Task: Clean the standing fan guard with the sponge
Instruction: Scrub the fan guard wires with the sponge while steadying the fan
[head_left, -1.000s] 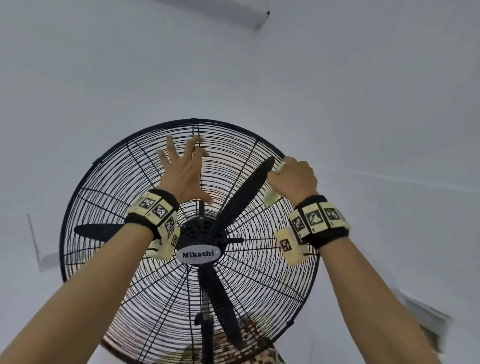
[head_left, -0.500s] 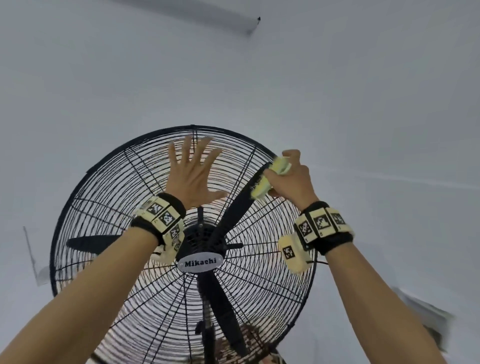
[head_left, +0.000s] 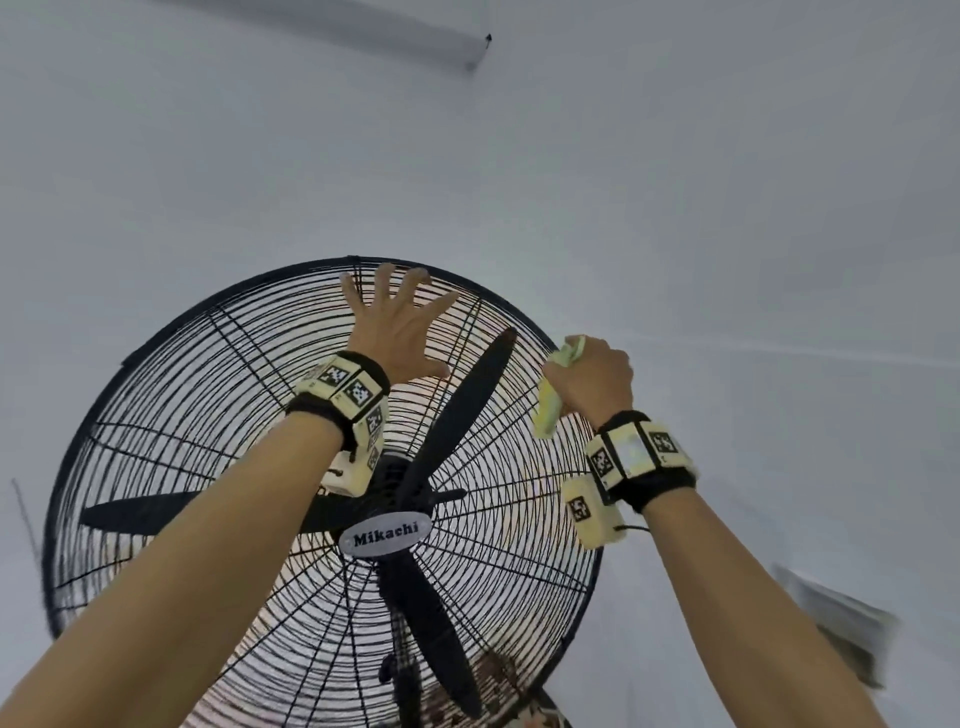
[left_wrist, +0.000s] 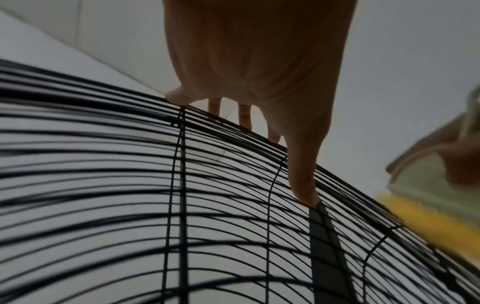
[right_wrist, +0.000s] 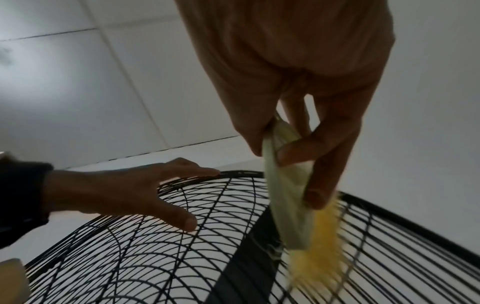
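Pinched between thumb and fingers of the right hand (head_left: 592, 376), a folded yellow-green sponge (head_left: 549, 405) meets the round black wire fan guard (head_left: 156, 374) at its upper right rim; left hand (head_left: 397, 327), fingers spread, presses the top rim, bare white wall beyond

The guard (head_left: 218, 395) is thin black wire, matt-looking, with a thicker rim. The blades (head_left: 457, 395) look smooth dark plastic, and the badge (head_left: 385, 535) is glossy silver. The sponge (right_wrist: 288, 197) is soft pale foam with a rougher yellow face.
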